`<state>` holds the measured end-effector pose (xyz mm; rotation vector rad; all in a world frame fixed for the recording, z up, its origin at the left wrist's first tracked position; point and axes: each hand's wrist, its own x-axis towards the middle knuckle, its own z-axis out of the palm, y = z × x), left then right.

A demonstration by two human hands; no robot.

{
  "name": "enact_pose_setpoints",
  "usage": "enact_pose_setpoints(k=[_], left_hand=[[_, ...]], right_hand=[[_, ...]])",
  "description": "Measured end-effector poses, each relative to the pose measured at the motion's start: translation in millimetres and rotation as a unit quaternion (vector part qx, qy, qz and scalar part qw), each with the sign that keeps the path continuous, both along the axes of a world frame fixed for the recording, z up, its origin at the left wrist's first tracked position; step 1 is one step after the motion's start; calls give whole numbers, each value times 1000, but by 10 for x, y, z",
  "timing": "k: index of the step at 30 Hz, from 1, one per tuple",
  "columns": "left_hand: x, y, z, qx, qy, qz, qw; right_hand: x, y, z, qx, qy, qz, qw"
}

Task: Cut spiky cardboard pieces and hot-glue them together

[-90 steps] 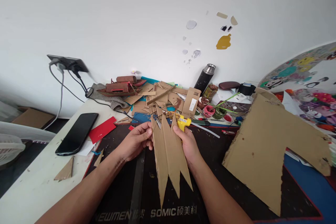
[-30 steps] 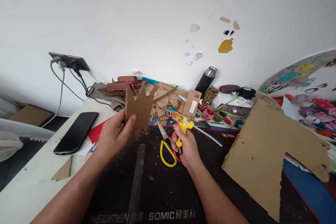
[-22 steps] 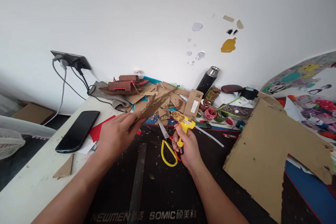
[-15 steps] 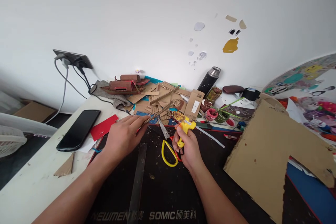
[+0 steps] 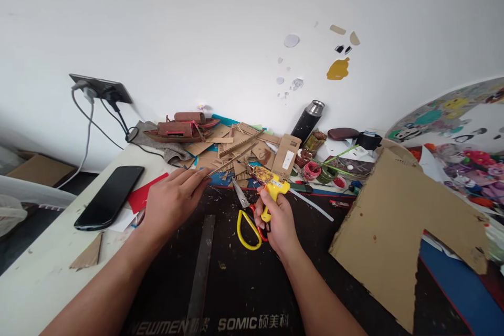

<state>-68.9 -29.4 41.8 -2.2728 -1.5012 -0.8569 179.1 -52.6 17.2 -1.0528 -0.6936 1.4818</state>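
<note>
My left hand (image 5: 173, 200) is closed around the near end of a thin cardboard strip (image 5: 233, 159), which points away to the right over a heap of cardboard scraps. In my right hand (image 5: 279, 223) is a yellow hot glue gun (image 5: 279, 185), its stained nozzle end towards the strip and a clear glue stick (image 5: 315, 206) sticking out of its back. Nozzle and strip look close, but I cannot tell whether they touch. Scissors (image 5: 248, 230) with yellow and red handles lie beside and partly behind my right hand. A metal ruler (image 5: 201, 268) lies between my forearms.
Two model boats (image 5: 177, 131) rest on grey cloth at the back left. A phone (image 5: 110, 197) and a red card (image 5: 145, 194) lie at left. Behind stand a black flask (image 5: 309, 119) and paint jars (image 5: 312, 169). A large cut cardboard sheet (image 5: 378, 241) covers the right.
The view has swung slightly right, so everything sits further left. My left hand and the strip have shifted slightly; both hands keep their holds.
</note>
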Motion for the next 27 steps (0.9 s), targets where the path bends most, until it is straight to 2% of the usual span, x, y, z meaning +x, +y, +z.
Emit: enact_pose_setpoints(k=[9,15,21,27], left_hand=[[-47,-5,4,-75,9,52,996],[-40,-9,-3,-83,20,75,993],[-5,-6,-10,-97,69,71,990],[47,-31,4,-109,79,64,989]], right_hand=[[-2,-56,-2,40,-35,26,998],[-31,-111,57,57,-109,49,991],[-56,-163,54,70,-196,38,977],[-33,-151,28,73,-231,4,970]])
